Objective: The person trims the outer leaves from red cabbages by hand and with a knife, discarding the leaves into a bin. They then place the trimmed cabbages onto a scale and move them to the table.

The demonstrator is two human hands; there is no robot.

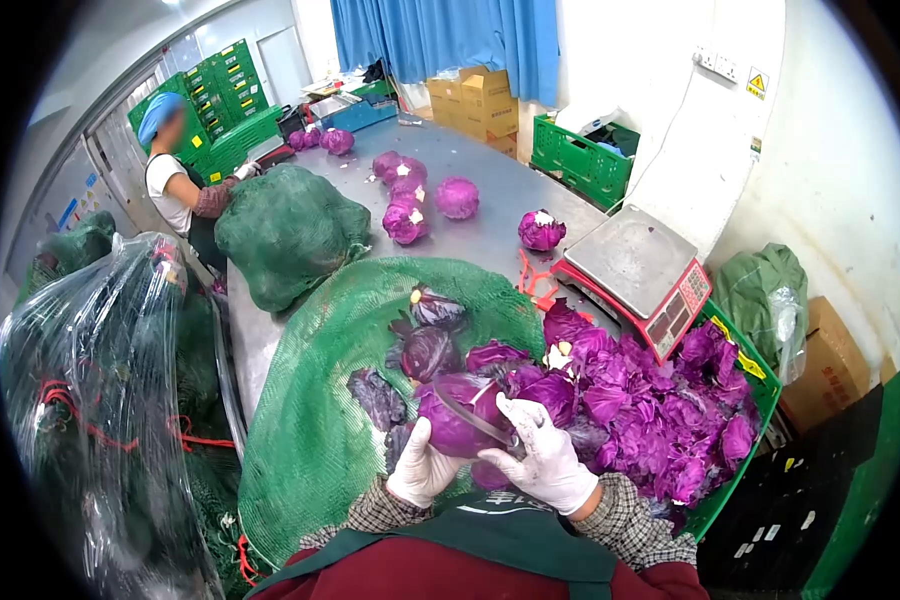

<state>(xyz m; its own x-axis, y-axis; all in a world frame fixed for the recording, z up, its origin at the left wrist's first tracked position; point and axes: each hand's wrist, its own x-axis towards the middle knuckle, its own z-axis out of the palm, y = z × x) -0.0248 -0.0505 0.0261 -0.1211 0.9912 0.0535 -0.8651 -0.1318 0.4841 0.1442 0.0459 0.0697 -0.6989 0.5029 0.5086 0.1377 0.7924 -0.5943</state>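
Observation:
A purple cabbage [452, 418] is held in front of my body. My left hand [423, 470], in a white glove, supports it from the lower left. The white-gloved right hand [545, 455] is at its right side, fingers closed around a knife whose blade [470, 416] lies across the cabbage. Below and around is an open green mesh bag [305, 400] with darker cabbages [429, 353] in it. To the right, a green crate [760, 400] holds a heap of loose purple leaves [660, 420].
A red scale [635, 262] stands beyond the crate. Trimmed cabbages [457, 198] and a full green mesh bag [290, 230] rest on the metal table [490, 165]. Plastic-wrapped bags [100, 400] stand at left. A co-worker [175, 180] is at the far left side.

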